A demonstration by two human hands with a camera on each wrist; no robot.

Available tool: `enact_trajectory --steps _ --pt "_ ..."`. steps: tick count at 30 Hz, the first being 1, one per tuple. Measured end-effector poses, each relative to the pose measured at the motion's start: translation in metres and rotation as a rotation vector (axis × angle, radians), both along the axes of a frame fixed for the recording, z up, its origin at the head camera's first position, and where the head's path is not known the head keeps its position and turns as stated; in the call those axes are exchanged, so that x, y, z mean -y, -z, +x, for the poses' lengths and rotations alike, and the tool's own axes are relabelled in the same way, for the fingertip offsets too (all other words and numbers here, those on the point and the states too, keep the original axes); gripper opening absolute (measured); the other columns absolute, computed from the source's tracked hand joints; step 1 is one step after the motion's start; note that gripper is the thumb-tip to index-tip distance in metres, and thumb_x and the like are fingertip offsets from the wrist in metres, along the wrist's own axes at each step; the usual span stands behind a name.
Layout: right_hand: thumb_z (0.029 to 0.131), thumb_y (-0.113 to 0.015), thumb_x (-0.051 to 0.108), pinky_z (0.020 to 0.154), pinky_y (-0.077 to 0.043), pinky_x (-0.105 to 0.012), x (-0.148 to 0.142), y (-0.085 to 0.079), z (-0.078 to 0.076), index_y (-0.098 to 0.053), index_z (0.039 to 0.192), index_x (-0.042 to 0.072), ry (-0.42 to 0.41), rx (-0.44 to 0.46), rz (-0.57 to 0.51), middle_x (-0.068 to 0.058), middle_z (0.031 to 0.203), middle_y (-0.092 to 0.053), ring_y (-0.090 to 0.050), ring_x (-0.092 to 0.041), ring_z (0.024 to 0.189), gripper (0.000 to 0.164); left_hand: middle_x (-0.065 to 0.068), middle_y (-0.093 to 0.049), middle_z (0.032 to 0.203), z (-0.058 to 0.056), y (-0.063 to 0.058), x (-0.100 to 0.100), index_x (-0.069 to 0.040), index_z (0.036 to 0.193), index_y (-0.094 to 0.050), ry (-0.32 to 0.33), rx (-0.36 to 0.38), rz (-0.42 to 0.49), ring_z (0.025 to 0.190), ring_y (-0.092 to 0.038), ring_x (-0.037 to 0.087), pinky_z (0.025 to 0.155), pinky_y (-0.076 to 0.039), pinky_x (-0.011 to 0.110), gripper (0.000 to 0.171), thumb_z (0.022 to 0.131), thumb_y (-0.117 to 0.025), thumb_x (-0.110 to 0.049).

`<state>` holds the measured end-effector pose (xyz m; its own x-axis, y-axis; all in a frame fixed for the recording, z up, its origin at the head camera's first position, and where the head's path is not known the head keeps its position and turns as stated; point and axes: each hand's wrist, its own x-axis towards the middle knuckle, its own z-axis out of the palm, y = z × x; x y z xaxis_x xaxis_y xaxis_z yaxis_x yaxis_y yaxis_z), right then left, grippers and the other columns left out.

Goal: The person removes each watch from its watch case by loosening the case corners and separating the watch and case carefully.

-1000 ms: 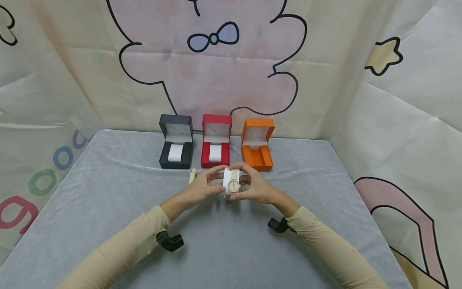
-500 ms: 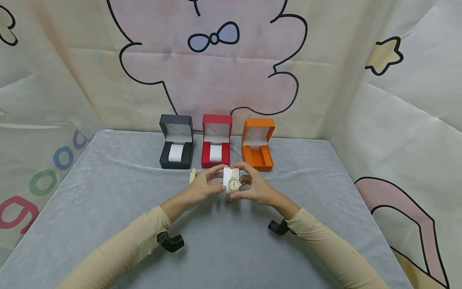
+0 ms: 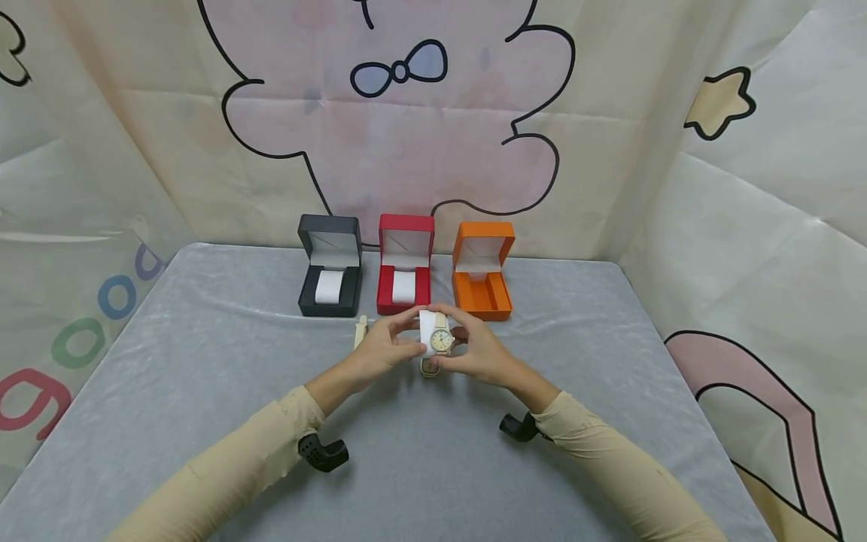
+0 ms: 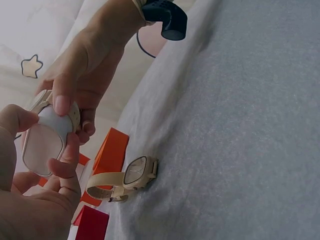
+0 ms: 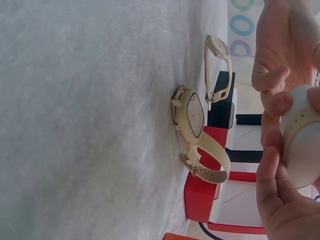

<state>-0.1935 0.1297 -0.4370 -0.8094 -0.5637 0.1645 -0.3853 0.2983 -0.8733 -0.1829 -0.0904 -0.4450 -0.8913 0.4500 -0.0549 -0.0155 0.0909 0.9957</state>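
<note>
Both hands hold a white watch cushion above the table. A cream-strapped watch with a round pale dial is wrapped around the cushion's right part. My left hand pinches the cushion's left end between thumb and fingers. At the other end my right hand grips the watch and cushion, its thumb near the dial. Below them a cream watch with a squarish face lies on the table, its strap looped. Farther left rests another cream watch, partly hidden by my left hand in the head view.
Three watch boxes with raised lids stand along the back: a black box and a red box, each with a white cushion inside, and an orange box with no cushion. A grey cloth covers the table.
Both hands have lifted the cushion and its watch slightly, away from the body, with the dial tilting a little. More of the watch lying below now shows.
</note>
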Motion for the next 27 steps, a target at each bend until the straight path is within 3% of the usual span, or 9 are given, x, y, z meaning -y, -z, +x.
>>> enact_trajectory --steps 5,12,15,19,27 --pt "0.080 -0.080 0.000 0.081 -0.060 -0.037 0.000 0.000 -0.002 -0.045 0.150 0.012 -0.012 -0.007 0.022 -0.011 0.142 -0.057 -0.066 -0.021 0.082 0.079 0.019 -0.049 0.150 -0.001 0.000 0.002 -0.013 0.159 -0.034 0.004 -0.017 -0.016 0.098 -0.073 0.018 0.091 -0.057 0.028 0.072 0.094 -0.065 -0.010" --pt "0.081 -0.080 -0.001 0.080 -0.059 -0.028 0.001 0.000 -0.003 -0.044 0.151 0.012 -0.030 -0.031 0.014 -0.011 0.146 -0.052 -0.067 -0.020 0.085 0.080 0.019 -0.050 0.149 -0.004 0.000 0.006 -0.015 0.159 -0.034 0.013 -0.023 -0.033 0.104 -0.072 0.023 0.095 -0.057 0.031 0.071 0.095 -0.065 -0.010" --pt "0.081 -0.083 0.003 0.080 -0.059 -0.029 0.000 0.000 -0.004 -0.045 0.149 0.014 -0.037 -0.034 -0.001 -0.010 0.150 -0.048 -0.066 -0.021 0.088 0.079 0.018 -0.049 0.149 -0.005 0.000 0.008 -0.015 0.157 -0.037 0.026 -0.028 -0.034 0.114 -0.067 0.027 0.093 -0.055 0.030 0.069 0.095 -0.065 -0.010" --pt "0.078 -0.086 0.005 0.082 -0.058 -0.031 0.000 -0.001 -0.003 -0.047 0.144 0.017 -0.039 -0.009 -0.001 -0.008 0.142 -0.051 -0.067 -0.020 0.086 0.078 0.019 -0.049 0.148 -0.006 -0.001 0.011 -0.014 0.153 -0.042 0.049 -0.031 -0.022 0.124 -0.056 0.031 0.089 -0.054 0.027 0.064 0.094 -0.066 -0.010" --pt "0.074 -0.090 0.012 0.082 -0.058 -0.030 0.000 0.000 0.000 -0.049 0.140 0.014 -0.030 0.001 -0.031 -0.009 0.132 -0.056 -0.067 -0.019 0.080 0.079 0.019 -0.051 0.148 -0.004 0.001 0.012 -0.015 0.153 -0.041 0.058 0.043 0.030 0.119 -0.054 0.028 0.083 -0.053 0.031 0.065 0.093 -0.066 -0.006"
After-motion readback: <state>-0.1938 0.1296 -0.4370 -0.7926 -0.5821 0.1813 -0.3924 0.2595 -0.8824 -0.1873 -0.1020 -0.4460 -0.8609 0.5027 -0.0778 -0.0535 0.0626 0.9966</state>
